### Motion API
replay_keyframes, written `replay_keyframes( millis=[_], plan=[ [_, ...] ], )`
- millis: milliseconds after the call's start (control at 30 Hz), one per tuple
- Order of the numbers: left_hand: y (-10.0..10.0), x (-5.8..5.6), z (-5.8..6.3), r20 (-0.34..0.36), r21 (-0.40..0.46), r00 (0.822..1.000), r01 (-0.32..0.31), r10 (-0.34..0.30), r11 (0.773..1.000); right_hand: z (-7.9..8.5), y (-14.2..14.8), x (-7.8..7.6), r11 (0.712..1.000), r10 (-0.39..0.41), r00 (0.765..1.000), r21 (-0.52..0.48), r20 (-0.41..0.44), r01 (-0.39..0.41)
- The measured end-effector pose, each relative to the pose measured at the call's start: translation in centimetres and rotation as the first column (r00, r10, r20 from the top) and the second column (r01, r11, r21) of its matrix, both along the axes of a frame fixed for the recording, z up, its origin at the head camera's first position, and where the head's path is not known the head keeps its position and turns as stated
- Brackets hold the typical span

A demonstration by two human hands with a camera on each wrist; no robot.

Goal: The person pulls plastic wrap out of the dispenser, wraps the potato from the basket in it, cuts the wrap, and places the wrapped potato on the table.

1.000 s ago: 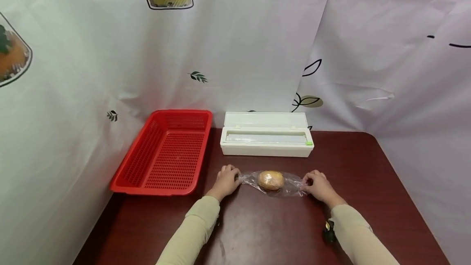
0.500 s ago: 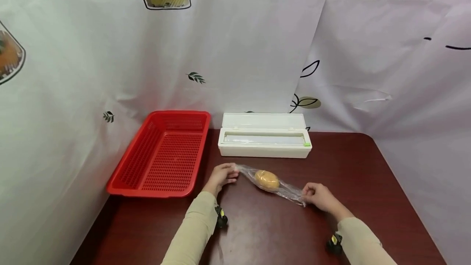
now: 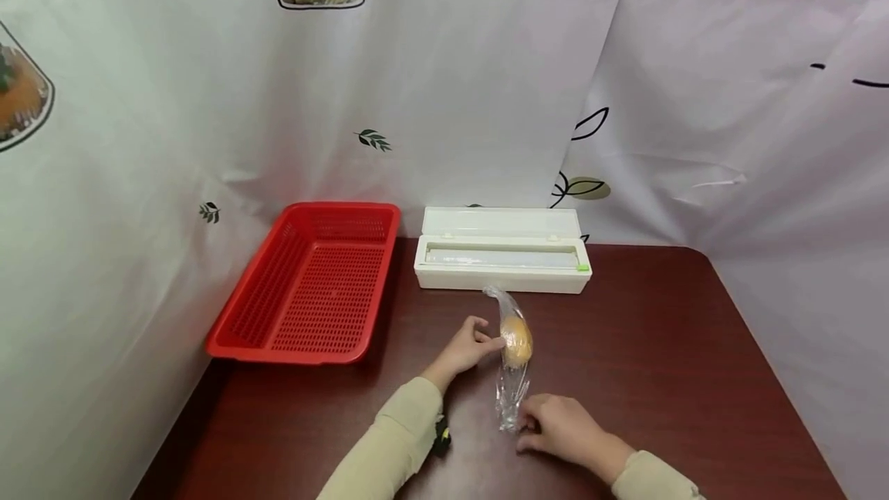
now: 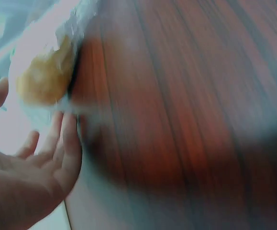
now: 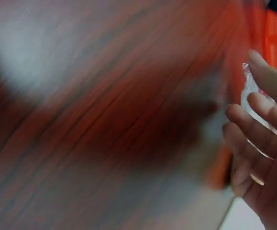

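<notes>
A yellow, oval, potato-like item (image 3: 517, 341) lies wrapped in cling film (image 3: 510, 401) on the table, its twisted ends pointing away from and towards me. Whether it is a potato or another food cannot be told. My left hand (image 3: 469, 349) is at its left side, thumb tip at the film, fingers spread; the left wrist view shows this hand (image 4: 38, 167) just below the yellow item (image 4: 47, 79). My right hand (image 3: 559, 427) is beside the near end of the film with fingers loosely bent. In the right wrist view, the film (image 5: 253, 98) shows behind its parted thumb and fingers.
At the back stands a white cling film dispenser (image 3: 503, 282) with its lid raised and a green slider (image 3: 583, 268) on the right. A red perforated basket (image 3: 292, 353) sits at the left. The brown table (image 3: 660, 346) meets a patterned curtain (image 3: 472, 99) behind.
The wrapped item has turned from lying left to right to pointing away from me. My left hand has let go of its end and moved right; my right hand has come nearer and left.
</notes>
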State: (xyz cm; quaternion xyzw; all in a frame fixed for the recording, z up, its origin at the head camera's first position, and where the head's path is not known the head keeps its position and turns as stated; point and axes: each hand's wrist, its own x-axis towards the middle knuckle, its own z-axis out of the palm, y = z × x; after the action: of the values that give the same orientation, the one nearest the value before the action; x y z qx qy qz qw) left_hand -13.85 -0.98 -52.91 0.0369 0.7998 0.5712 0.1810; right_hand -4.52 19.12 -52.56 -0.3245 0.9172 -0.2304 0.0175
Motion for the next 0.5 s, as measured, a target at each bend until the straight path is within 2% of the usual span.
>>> replay_keyframes(
  millis=[67,167,233,367,433,500],
  plan=[
    [0.9,-0.1,-0.1,-0.022,-0.039,1.0,-0.014,0.013,0.999,0.1,-0.6,0.1,0.999,0.018,0.996,0.052,-0.085,-0.014],
    [1.5,-0.4,-0.4,-0.001,-0.049,1.0,-0.027,0.026,0.998,-0.2,-0.8,-0.5,0.991,0.066,0.97,0.128,-0.233,-0.036],
    [1.6,-0.6,-0.5,0.023,-0.041,0.999,-0.03,0.031,0.999,-0.4,-0.6,-0.9,0.977,0.146,0.938,0.193,-0.314,-0.087],
    [2.1,-0.8,-0.6,0.063,-0.029,0.997,-0.046,0.048,0.999,-0.5,0.4,-1.3,0.936,0.3,0.877,0.294,-0.374,-0.195],
    [2.3,-0.9,-0.7,0.074,-0.021,0.995,-0.058,0.06,0.998,-0.5,0.7,-1.5,0.929,0.33,0.843,0.303,-0.425,-0.211],
    [2.4,-1.0,-0.7,0.072,-0.015,0.995,-0.072,0.073,0.997,-0.5,0.9,-1.9,0.944,0.316,0.817,0.248,-0.482,-0.219]
  ],
)
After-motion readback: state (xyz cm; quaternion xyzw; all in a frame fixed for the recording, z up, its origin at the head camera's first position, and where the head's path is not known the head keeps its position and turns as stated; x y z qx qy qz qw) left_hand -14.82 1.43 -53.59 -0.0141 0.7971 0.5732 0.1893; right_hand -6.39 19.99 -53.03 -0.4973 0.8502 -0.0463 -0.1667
